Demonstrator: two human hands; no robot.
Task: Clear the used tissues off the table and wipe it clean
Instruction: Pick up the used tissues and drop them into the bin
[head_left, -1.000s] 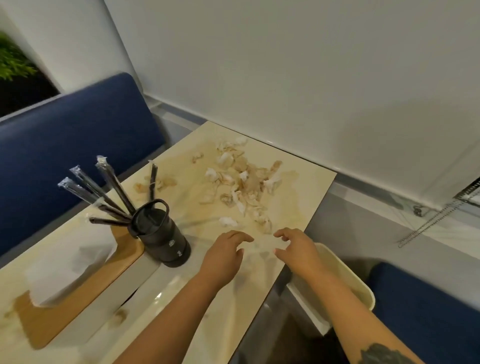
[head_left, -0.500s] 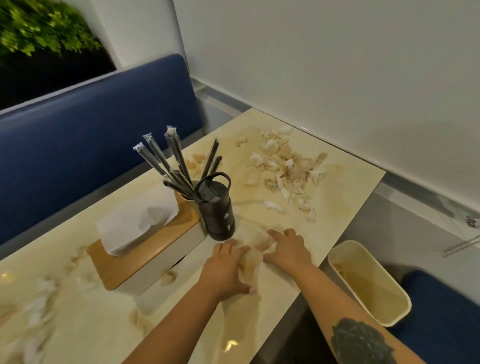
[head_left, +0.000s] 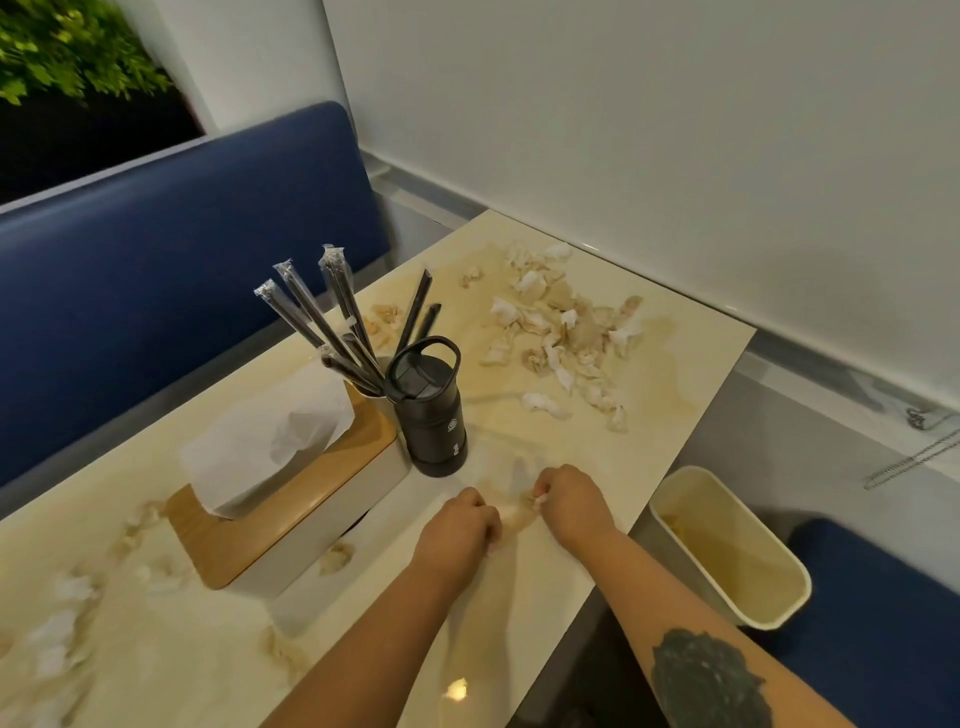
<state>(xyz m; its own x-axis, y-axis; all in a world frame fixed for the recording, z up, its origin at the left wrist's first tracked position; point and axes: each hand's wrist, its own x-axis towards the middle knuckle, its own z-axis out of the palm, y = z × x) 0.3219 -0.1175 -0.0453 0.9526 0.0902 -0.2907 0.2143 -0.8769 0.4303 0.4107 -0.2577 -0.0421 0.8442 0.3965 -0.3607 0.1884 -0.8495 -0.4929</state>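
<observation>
Head view: on the table (head_left: 675, 364), the left hand (head_left: 457, 535) and right hand (head_left: 571, 501) curl around a crumpled tissue (head_left: 517, 512), mostly hidden between them. More used tissues (head_left: 566, 332) lie scattered beyond; left-edge scraps blur.

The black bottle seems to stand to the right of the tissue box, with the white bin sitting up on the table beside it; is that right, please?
Not quite. The black bottle does stand to the right of the tissue box, but the white bin sits off the table, below its right edge, as the head view shows.
</observation>
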